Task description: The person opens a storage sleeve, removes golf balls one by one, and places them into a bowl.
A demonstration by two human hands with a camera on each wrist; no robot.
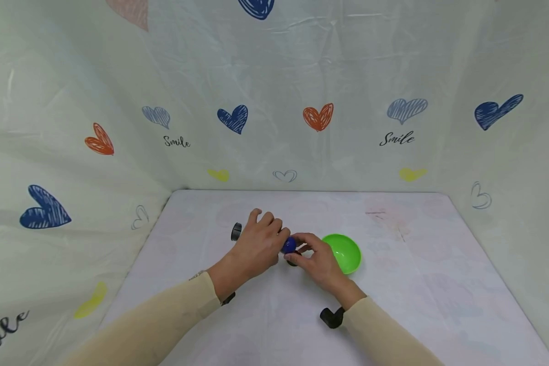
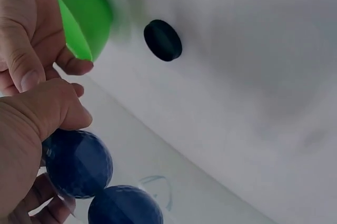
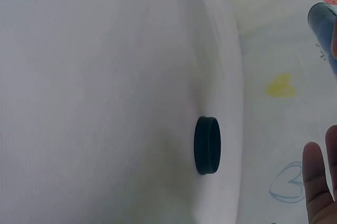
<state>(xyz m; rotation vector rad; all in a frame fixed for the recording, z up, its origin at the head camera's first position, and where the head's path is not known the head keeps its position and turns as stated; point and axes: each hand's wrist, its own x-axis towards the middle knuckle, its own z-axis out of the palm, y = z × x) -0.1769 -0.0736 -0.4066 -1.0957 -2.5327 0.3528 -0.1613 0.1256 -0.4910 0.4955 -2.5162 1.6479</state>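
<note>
My left hand grips a clear tube holding blue balls. A grey-black round end of the tube sticks out left of that hand. Just beyond its thumb, at the tube's right end, is a blue ball. The thumb and fingers of my right hand pinch this ball from the right. In the left wrist view the two hands overlap, with the pinched ball hidden behind the left thumb. On the tabletop beneath the right hand lies a round black cap.
A bright green bowl stands on the white table, close behind and right of the right hand. A pale cloth wall printed with hearts rises behind the table. Black straps or mounts are at the wrists.
</note>
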